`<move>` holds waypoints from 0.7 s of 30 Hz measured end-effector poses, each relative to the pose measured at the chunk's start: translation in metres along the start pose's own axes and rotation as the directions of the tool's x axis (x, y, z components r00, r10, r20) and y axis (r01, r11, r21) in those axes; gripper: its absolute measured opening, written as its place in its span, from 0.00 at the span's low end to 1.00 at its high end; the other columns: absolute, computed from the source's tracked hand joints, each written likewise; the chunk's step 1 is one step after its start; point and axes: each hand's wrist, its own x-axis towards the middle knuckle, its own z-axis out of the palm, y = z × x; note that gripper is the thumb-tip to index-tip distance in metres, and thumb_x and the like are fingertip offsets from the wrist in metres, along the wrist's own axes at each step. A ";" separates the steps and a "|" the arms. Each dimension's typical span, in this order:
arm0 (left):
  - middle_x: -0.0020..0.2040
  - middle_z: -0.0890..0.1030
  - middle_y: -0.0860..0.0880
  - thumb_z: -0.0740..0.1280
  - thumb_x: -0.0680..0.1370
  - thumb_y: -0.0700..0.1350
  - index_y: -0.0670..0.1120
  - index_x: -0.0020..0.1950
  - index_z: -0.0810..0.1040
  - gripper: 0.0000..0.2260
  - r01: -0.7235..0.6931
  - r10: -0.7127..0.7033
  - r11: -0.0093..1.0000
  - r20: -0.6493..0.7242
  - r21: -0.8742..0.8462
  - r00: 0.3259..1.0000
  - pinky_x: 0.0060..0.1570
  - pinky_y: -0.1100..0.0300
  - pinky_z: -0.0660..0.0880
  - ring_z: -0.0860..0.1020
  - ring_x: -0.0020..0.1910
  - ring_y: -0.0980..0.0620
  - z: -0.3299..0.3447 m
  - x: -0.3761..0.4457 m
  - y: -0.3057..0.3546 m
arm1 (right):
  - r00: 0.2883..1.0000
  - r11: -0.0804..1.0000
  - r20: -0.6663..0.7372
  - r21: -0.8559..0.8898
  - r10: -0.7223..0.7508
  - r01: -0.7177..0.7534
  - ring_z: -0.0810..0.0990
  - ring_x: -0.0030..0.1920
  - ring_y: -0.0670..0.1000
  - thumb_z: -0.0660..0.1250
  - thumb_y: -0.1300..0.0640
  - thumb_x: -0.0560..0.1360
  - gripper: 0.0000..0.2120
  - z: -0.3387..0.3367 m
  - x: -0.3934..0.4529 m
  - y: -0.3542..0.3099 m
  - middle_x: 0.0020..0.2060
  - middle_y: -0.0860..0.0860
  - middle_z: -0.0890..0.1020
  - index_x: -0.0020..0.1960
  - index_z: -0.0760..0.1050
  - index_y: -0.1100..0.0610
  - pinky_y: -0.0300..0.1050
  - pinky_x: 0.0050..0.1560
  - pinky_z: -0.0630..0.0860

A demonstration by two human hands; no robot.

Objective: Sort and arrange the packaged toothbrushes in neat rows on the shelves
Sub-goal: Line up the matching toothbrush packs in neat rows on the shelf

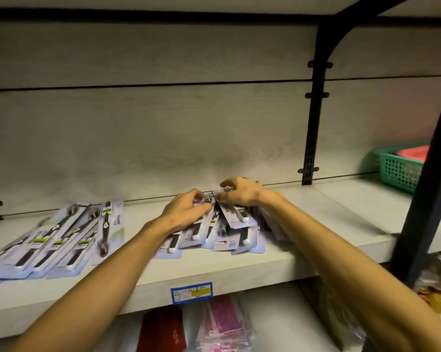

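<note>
Both forearms are reaching in from the near edge over the shelf (239, 270). The left hand (186, 209) and right hand (242, 193) are each pinching the far ends of the middle pile of packaged toothbrushes (224, 232), long axes running front to back. A fanned row (52, 240) is lying well apart, leftward, nearer the left hand.

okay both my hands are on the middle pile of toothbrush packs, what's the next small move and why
Probably square up the middle pile: its packs overlap at mixed angles, while your left hand and right hand already grip the far ends. The left group lies fanned out too.
</note>
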 end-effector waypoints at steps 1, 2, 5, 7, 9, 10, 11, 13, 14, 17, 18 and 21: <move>0.60 0.81 0.54 0.61 0.62 0.67 0.57 0.60 0.76 0.29 0.010 -0.010 1.000 -0.009 -0.006 1.000 0.54 0.55 0.75 0.78 0.56 0.53 0.000 0.000 -0.002 | 0.999 0.996 -0.049 -0.087 0.000 -0.004 0.70 0.72 0.57 0.64 0.39 0.76 0.27 0.005 0.000 -0.001 0.69 0.52 0.77 0.73 0.71 0.48 0.63 0.75 0.58; 0.62 0.80 0.54 0.61 0.62 0.66 0.57 0.62 0.76 0.30 0.018 -0.019 1.000 -0.010 -0.017 1.000 0.57 0.54 0.75 0.78 0.58 0.52 0.000 0.001 -0.004 | 0.997 0.993 -0.082 -0.119 -0.001 -0.009 0.68 0.72 0.57 0.63 0.39 0.77 0.26 0.008 0.000 -0.001 0.68 0.51 0.77 0.72 0.72 0.47 0.67 0.75 0.53; 0.64 0.79 0.54 0.62 0.61 0.61 0.64 0.62 0.75 0.28 0.029 -0.026 0.997 0.034 -0.075 0.999 0.65 0.49 0.73 0.77 0.62 0.50 0.002 0.001 -0.006 | 0.995 0.999 -0.099 -0.045 0.004 -0.009 0.68 0.72 0.56 0.62 0.42 0.77 0.23 0.009 -0.003 0.007 0.68 0.49 0.78 0.71 0.73 0.45 0.68 0.75 0.50; 0.63 0.80 0.55 0.63 0.60 0.59 0.66 0.57 0.74 0.25 0.036 -0.027 0.993 0.075 -0.115 0.997 0.66 0.47 0.72 0.76 0.62 0.49 0.002 0.001 -0.006 | 0.996 1.000 -0.086 -0.020 0.008 -0.009 0.71 0.71 0.55 0.63 0.45 0.77 0.22 0.005 -0.004 0.017 0.68 0.48 0.78 0.71 0.73 0.44 0.65 0.75 0.56; 0.64 0.78 0.54 0.64 0.59 0.58 0.65 0.59 0.75 0.28 0.056 -0.042 0.990 0.106 -0.129 0.994 0.67 0.47 0.71 0.75 0.64 0.49 0.001 0.001 -0.006 | 0.999 0.999 -0.031 0.045 0.015 -0.014 0.74 0.69 0.54 0.65 0.49 0.76 0.23 -0.001 -0.005 0.023 0.67 0.50 0.79 0.72 0.73 0.46 0.58 0.75 0.62; 0.66 0.77 0.54 0.64 0.58 0.58 0.63 0.63 0.74 0.31 0.066 -0.050 0.989 0.119 -0.132 0.992 0.67 0.47 0.71 0.75 0.65 0.49 0.000 0.002 -0.007 | 1.000 0.995 0.005 0.095 0.013 -0.014 0.75 0.68 0.53 0.66 0.51 0.77 0.23 -0.003 -0.006 0.025 0.66 0.51 0.79 0.72 0.73 0.48 0.55 0.74 0.64; 0.67 0.77 0.53 0.64 0.58 0.58 0.61 0.66 0.73 0.34 0.075 -0.058 0.989 0.128 -0.131 0.990 0.67 0.47 0.71 0.74 0.66 0.48 0.000 0.003 -0.008 | 0.999 0.990 0.032 0.139 0.008 -0.013 0.76 0.67 0.53 0.67 0.53 0.77 0.23 -0.005 -0.006 0.026 0.66 0.52 0.79 0.72 0.73 0.50 0.51 0.73 0.66; 0.69 0.76 0.53 0.65 0.58 0.58 0.62 0.67 0.71 0.35 0.084 -0.066 0.987 0.133 -0.136 0.989 0.67 0.47 0.71 0.73 0.67 0.48 0.001 0.003 -0.010 | 0.999 0.984 0.048 0.179 0.003 -0.012 0.77 0.65 0.52 0.68 0.56 0.77 0.24 -0.008 -0.006 0.027 0.65 0.53 0.79 0.72 0.73 0.54 0.46 0.71 0.69; 0.68 0.76 0.53 0.64 0.58 0.58 0.64 0.65 0.72 0.33 0.081 -0.062 0.987 0.136 -0.141 0.989 0.67 0.47 0.71 0.73 0.66 0.49 0.002 0.003 -0.010 | 0.999 0.982 0.044 0.186 0.003 -0.011 0.77 0.64 0.51 0.69 0.57 0.77 0.24 -0.008 -0.007 0.027 0.65 0.54 0.79 0.72 0.73 0.55 0.44 0.70 0.70; 0.66 0.77 0.55 0.64 0.58 0.58 0.67 0.61 0.72 0.30 0.065 -0.043 0.987 0.150 -0.145 0.988 0.66 0.47 0.71 0.74 0.65 0.49 -0.001 -0.001 -0.007 | 1.000 0.980 0.019 0.201 -0.003 0.000 0.78 0.62 0.50 0.70 0.59 0.75 0.24 -0.009 -0.008 0.028 0.64 0.53 0.80 0.71 0.75 0.56 0.41 0.67 0.71; 0.67 0.76 0.54 0.65 0.58 0.58 0.66 0.63 0.72 0.32 0.063 -0.041 0.988 0.157 -0.139 0.987 0.67 0.47 0.70 0.73 0.66 0.49 -0.002 -0.001 -0.007 | 1.000 0.979 0.010 0.204 -0.005 0.002 0.78 0.62 0.50 0.70 0.59 0.75 0.23 -0.009 -0.008 0.028 0.63 0.53 0.80 0.70 0.75 0.56 0.41 0.66 0.71; 0.71 0.74 0.54 0.65 0.55 0.57 0.61 0.70 0.72 0.40 0.064 -0.044 0.993 0.195 -0.102 0.980 0.70 0.47 0.68 0.71 0.70 0.49 -0.007 -0.003 -0.008 | 1.000 0.980 -0.013 0.197 0.001 0.002 0.78 0.58 0.49 0.70 0.60 0.75 0.22 -0.010 -0.008 0.029 0.62 0.53 0.81 0.69 0.76 0.57 0.40 0.64 0.72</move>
